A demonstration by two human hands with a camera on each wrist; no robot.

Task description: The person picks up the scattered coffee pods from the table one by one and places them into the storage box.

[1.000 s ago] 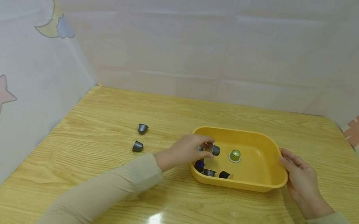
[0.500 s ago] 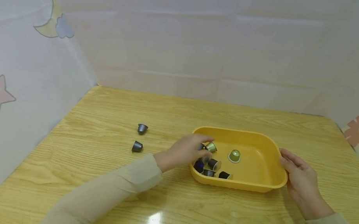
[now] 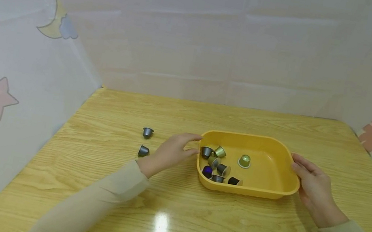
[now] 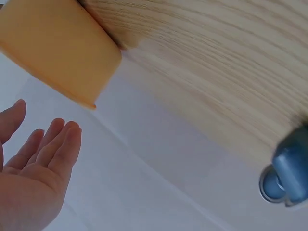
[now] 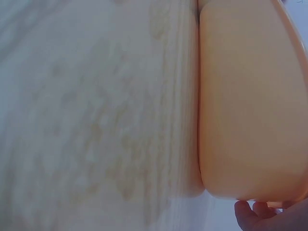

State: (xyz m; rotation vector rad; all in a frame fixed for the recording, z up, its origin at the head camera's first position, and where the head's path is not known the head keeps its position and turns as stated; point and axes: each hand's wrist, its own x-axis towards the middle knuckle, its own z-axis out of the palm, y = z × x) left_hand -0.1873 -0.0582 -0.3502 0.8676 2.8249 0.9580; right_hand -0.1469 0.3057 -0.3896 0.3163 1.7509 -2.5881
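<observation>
A yellow tub [image 3: 264, 176] rests on the table with several coffee capsules inside, mostly bunched at its left end. Among them are a green capsule [image 3: 244, 161] standing apart, a purple one [image 3: 207, 171] and a dark grey one [image 3: 207, 152]. My left hand [image 3: 173, 151] is just outside the tub's left end, thumb and fingers apart, holding nothing; the left wrist view also shows this hand [image 4: 41, 173] empty beside the tub wall [image 4: 62, 53]. At the opposite end my right hand [image 3: 315, 191] grips the rim; its fingertips [image 5: 245, 211] show under the tub's edge [image 5: 250, 106].
Two dark grey capsules lie on the wooden table [image 3: 104, 184] left of the tub, an upper one [image 3: 148, 132] and a lower one [image 3: 143, 151] close to my left wrist. Patterned cloth [image 3: 182, 49] hangs behind the table and along its sides.
My left hand has let go of capsules, which now lie in the tub's left end, and has pulled back leftward out of it. The right hand keeps its grip on the rim.
</observation>
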